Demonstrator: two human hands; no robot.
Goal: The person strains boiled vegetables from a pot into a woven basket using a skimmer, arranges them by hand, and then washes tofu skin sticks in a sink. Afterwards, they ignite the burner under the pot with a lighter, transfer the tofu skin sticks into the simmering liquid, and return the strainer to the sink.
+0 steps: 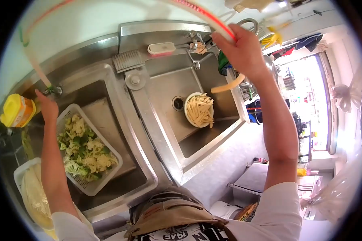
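My right hand (244, 50) is wrapped round a clear hose (207, 16) with a red stripe, held up above the right sink. The hose's free end (229, 85) hangs down over that basin. Below it, a white bowl (188, 114) full of pale cut strips (200, 110) stands near the drain. At the far left, my left hand (48, 106) is closed at a wall tap (55, 90), to which the hose's other end is fitted; its fingertips are partly hidden. A white plastic basket (112, 154) of cauliflower florets (84, 150) sits in the left sink beside my left forearm.
A yellow jug (18, 110) stands left of my left hand. A steel drain strainer (135, 80), a ridged metal piece (128, 61) and a soap dish (161, 49) sit between the sinks. A second faucet (196, 62) reaches over the right basin (165, 86).
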